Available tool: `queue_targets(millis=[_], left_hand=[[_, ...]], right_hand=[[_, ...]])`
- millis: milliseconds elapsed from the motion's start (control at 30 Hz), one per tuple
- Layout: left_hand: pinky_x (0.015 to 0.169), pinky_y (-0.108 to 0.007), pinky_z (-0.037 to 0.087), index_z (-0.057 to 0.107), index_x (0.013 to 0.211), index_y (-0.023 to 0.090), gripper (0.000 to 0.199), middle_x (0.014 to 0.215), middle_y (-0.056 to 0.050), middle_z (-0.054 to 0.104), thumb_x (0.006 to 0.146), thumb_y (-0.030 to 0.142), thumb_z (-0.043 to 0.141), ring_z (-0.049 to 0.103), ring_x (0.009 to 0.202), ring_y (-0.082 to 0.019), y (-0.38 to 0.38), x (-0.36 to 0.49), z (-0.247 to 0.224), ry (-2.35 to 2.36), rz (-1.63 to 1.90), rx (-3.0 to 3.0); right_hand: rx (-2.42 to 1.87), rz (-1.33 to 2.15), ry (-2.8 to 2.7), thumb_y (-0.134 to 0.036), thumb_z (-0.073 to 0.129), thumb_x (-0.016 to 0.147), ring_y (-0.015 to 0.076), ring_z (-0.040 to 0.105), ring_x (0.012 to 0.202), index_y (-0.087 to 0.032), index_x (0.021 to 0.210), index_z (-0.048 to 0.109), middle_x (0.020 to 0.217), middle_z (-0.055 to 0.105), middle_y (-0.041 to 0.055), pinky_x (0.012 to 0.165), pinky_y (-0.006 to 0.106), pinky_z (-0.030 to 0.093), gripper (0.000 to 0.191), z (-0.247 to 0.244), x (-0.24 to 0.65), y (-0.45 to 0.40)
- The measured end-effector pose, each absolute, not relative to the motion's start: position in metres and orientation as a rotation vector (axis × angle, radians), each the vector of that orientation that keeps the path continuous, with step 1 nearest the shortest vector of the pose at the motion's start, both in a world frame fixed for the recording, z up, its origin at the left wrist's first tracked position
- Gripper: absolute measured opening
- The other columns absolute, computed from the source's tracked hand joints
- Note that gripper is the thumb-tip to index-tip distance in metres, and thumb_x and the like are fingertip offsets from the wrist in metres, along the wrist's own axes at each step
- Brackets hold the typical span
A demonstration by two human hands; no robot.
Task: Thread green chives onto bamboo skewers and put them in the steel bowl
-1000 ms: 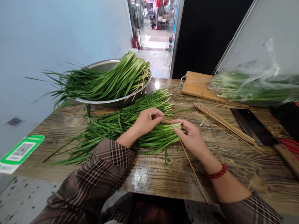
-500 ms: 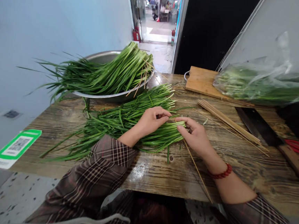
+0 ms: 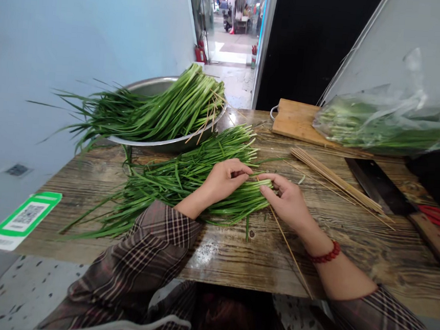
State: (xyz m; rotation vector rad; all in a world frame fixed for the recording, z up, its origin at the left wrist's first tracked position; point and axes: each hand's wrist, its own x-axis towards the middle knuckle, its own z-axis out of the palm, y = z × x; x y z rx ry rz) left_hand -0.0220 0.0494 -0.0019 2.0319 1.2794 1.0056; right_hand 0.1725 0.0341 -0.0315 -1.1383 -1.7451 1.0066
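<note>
Garlic chives [image 3: 155,195] lie in a loose heap across the wooden table, their pale stem ends toward the right. Over these stems my left hand [image 3: 226,180] is closed, thumb and forefinger pinching at a chive stem. My right hand [image 3: 286,197] faces it, thumb and fingers closed around the pale ends of a few chives. A thin bamboo skewer [image 3: 289,249] runs through or under those ends, its tip between my hands, its long part slanting to the table's front edge. My right fingers partly hide where the skewer meets the stems.
A metal basin [image 3: 160,142] at the back left holds more chives and several skewers. To the right lie a bundle of skewers [image 3: 330,177], a cleaver [image 3: 380,186], a cutting board [image 3: 297,120] and a plastic bag [image 3: 393,123] of greens. A QR-code card [image 3: 22,219] sits at the left edge.
Both hands stay almost in place, with only slight finger movement at the stem ends. The view has shifted very slightly.
</note>
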Motion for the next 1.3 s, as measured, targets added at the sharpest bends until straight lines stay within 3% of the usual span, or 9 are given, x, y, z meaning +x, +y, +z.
queue_targets(millis=[133,300,500,767,1033,1300], left_hand=[[0.068,-0.025,0.046,0.074,0.087,0.017,0.016,0.077,-0.003,0.064,0.082,0.013,0.059,0.059,0.073,-0.013,0.05,-0.022,-0.005,1.256,1.02,2.062],[0.073,-0.027,0.049,0.074,0.088,0.016,0.018,0.08,-0.004,0.065,0.083,0.011,0.057,0.061,0.077,-0.014,0.046,-0.019,-0.007,1.208,0.984,2.098],[0.08,-0.03,0.051,0.073,0.093,0.016,0.019,0.089,-0.006,0.07,0.084,0.016,0.056,0.064,0.084,-0.016,0.048,-0.024,0.0,1.182,0.875,2.144],[0.088,-0.032,0.05,0.071,0.093,0.015,0.022,0.096,-0.008,0.069,0.087,0.014,0.051,0.063,0.092,-0.018,0.078,-0.046,-0.009,1.553,1.069,2.275],[0.093,-0.037,0.045,0.07,0.107,0.017,0.027,0.108,-0.008,0.069,0.086,0.013,0.053,0.058,0.098,-0.021,0.086,-0.032,-0.016,1.416,0.584,2.64],[0.075,-0.034,0.04,0.069,0.108,0.02,0.025,0.098,-0.009,0.062,0.091,0.025,0.051,0.053,0.092,-0.024,0.081,-0.023,-0.014,1.655,0.213,2.839]], right_hand=[[-1.156,1.01,-1.716,-0.03,0.058,0.083,0.0123,0.051,0.06,-0.019,0.105,0.063,0.069,0.057,-0.0019,0.057,0.025,0.04,0.026,-0.034,0.172,0.036],[-1.124,1.088,-1.65,-0.031,0.058,0.082,0.0128,0.052,0.06,-0.021,0.126,0.049,0.067,0.053,-0.0047,0.059,0.025,0.041,0.046,-0.034,0.171,0.037],[-1.166,1.015,-1.728,-0.032,0.057,0.083,0.0122,0.047,0.06,-0.019,0.103,0.063,0.066,0.051,-0.0027,0.058,0.025,0.038,0.025,-0.036,0.173,0.038],[-1.202,0.956,-1.766,-0.03,0.057,0.082,0.0118,0.042,0.059,-0.019,0.102,0.064,0.065,0.048,-0.0035,0.057,0.024,0.033,0.024,-0.036,0.173,0.038],[-1.183,0.965,-1.76,-0.029,0.056,0.082,0.0115,0.04,0.058,-0.018,0.102,0.064,0.064,0.044,-0.0047,0.057,0.025,0.032,0.024,-0.035,0.172,0.037],[-1.146,0.978,-1.773,-0.026,0.055,0.082,0.0125,0.047,0.065,-0.018,0.101,0.063,0.072,0.052,-0.002,0.063,0.025,0.037,0.023,-0.033,0.171,0.036]])
